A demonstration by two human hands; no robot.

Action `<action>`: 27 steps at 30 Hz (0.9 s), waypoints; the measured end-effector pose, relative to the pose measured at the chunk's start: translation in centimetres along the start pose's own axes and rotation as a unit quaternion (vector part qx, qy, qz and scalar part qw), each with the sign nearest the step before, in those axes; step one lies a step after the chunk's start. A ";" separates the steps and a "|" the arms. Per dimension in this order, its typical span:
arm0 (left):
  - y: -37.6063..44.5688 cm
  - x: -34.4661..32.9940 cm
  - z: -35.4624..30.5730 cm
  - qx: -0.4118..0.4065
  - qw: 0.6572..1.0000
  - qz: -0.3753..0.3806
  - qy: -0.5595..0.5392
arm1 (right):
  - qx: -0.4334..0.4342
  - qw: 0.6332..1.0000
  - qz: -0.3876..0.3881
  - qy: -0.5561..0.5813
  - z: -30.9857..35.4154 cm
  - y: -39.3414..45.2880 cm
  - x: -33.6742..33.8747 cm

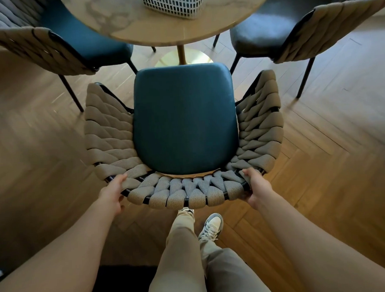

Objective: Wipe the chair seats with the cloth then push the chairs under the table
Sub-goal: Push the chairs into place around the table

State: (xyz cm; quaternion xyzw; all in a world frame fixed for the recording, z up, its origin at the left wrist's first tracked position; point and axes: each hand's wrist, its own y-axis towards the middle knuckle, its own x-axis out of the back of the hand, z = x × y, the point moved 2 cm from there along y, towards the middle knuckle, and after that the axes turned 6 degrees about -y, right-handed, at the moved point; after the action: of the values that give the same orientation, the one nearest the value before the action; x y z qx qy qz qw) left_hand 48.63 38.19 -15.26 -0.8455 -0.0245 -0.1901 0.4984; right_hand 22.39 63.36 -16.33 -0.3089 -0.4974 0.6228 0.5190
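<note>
A chair with a blue seat [183, 119] and a woven grey-beige backrest [189, 192] stands right below me, facing the round marble table [160, 30]. My left hand [113, 192] grips the backrest's top rail at its left end. My right hand [255, 187] grips the same rail at its right end. The seat's front edge lies just short of the table's rim, near the gold table base [183, 56]. No cloth is in view.
Two more blue-seated chairs stand at the table, one at the left [76, 40] and one at the right [277, 29]. A white grid-patterned basket [174, 3] sits on the table. My legs and shoes [210, 226] stand on the herringbone wood floor behind the chair.
</note>
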 end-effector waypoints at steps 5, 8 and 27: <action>0.3 0.0 0.5 -0.009 1.000 -0.003 -0.002 | -0.005 1.000 -0.007 0.002 -1.0 -0.1 1.0; 0.3 0.0 0.6 -0.019 1.000 -0.009 0.002 | -0.003 1.000 -0.009 0.006 -0.9 -0.2 1.0; 1.6 0.9 0.2 -0.024 1.000 0.004 -0.014 | 0.015 1.000 -0.011 0.000 -1.6 -0.3 0.2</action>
State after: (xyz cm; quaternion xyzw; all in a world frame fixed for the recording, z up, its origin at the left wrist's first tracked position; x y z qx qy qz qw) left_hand 49.86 37.45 -16.34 -0.8597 -0.0231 -0.1769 0.4786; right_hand 23.84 63.98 -16.53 -0.2954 -0.4910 0.6243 0.5310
